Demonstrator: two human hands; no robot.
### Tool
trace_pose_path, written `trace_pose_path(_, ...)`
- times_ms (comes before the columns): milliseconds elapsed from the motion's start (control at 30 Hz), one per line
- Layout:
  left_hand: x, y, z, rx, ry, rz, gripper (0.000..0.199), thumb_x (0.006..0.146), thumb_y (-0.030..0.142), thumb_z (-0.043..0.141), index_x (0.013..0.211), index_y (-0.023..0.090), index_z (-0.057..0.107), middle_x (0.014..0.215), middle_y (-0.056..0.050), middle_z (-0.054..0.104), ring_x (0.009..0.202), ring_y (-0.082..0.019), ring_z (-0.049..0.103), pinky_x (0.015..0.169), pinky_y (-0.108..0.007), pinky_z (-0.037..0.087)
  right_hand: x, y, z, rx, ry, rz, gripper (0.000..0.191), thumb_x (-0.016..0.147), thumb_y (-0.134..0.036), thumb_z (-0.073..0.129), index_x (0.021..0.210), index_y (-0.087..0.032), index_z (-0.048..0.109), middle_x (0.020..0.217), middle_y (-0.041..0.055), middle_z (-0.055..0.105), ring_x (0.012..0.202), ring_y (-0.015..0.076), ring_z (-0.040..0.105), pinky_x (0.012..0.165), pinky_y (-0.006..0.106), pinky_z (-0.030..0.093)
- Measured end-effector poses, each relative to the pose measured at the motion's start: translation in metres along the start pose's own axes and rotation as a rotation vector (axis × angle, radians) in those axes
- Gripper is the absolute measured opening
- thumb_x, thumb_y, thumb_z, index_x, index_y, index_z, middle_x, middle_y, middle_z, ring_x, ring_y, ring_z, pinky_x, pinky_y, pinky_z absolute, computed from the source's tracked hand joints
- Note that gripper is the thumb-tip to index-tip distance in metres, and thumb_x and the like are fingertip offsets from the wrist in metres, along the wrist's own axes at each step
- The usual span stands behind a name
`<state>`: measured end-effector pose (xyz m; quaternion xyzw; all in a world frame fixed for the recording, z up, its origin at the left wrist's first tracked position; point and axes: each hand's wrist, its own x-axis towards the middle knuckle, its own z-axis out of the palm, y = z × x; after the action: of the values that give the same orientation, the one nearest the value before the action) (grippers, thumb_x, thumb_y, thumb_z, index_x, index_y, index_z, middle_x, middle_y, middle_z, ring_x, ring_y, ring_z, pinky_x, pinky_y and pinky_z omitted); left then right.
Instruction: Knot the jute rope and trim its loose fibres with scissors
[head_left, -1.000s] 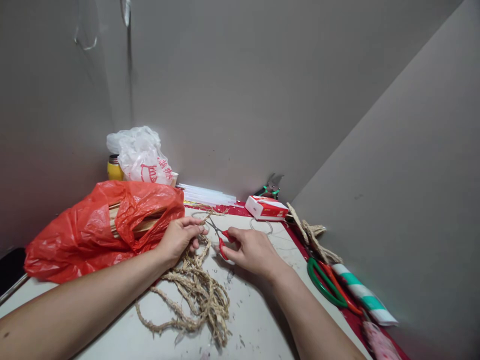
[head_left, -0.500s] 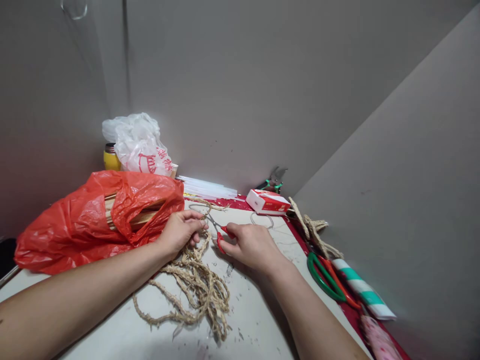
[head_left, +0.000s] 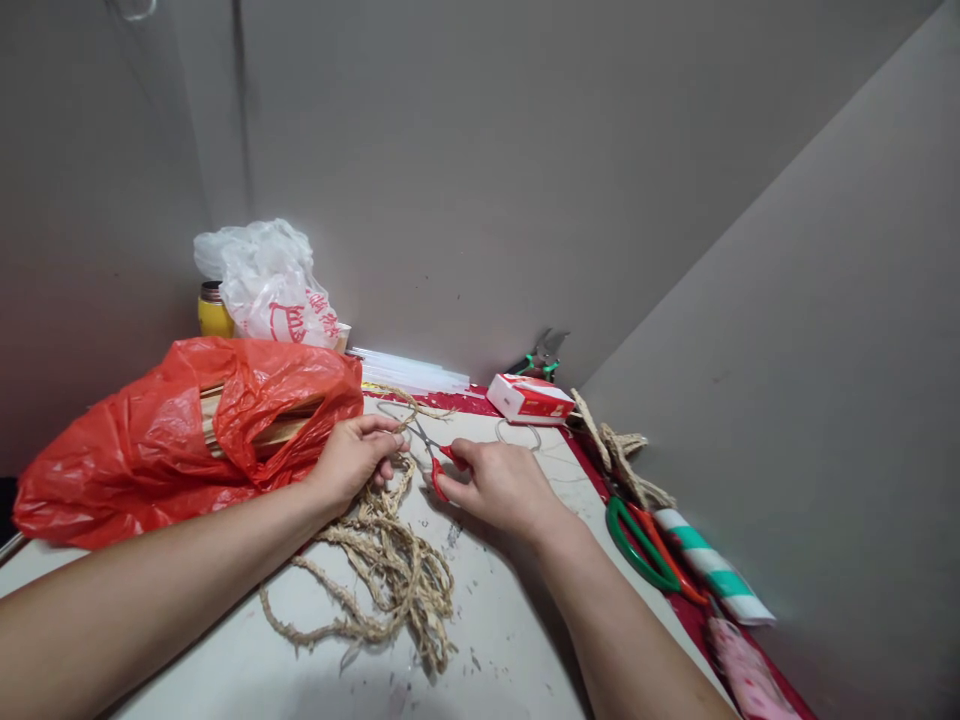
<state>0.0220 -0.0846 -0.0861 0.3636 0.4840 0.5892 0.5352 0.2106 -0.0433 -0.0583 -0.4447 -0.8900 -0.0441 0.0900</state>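
Barely inward from the tabletop's (head_left: 495, 610) red edge, open scissors (head_left: 439, 467).

This looks like a little craft corner, with cutting tools (head_left: 656, 550) and bags (head_left: 273, 285) on a white table (head_left: 495, 620).

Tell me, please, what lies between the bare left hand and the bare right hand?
In the head view, red-handled metal scissors lie between them: the right hand grips the handles, and the blades reach close to the left hand.
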Motion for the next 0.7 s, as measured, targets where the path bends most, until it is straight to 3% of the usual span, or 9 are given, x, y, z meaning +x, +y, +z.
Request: trace_pose_path(700, 0.0002, -0.0052, 0.0017, 0.099, 0.047, 0.063, 0.023, 0.065, 0.023, 0.074, 0.082, 0.014, 0.061, 0.059, 0.001, 0.063, 0.037, -0.006, 0.049, 0.035, -0.018, 0.036, 0.001, -0.0083, -0.0036, -0.04, 0.011, -0.025, 0.03, 0.078, -0.047, 0.054, 0.071, -0.02, 0.061, 0.058, 0.0041, 0.061, 0.052, 0.0134, 0.048, 0.051, 0.029, 0.015)
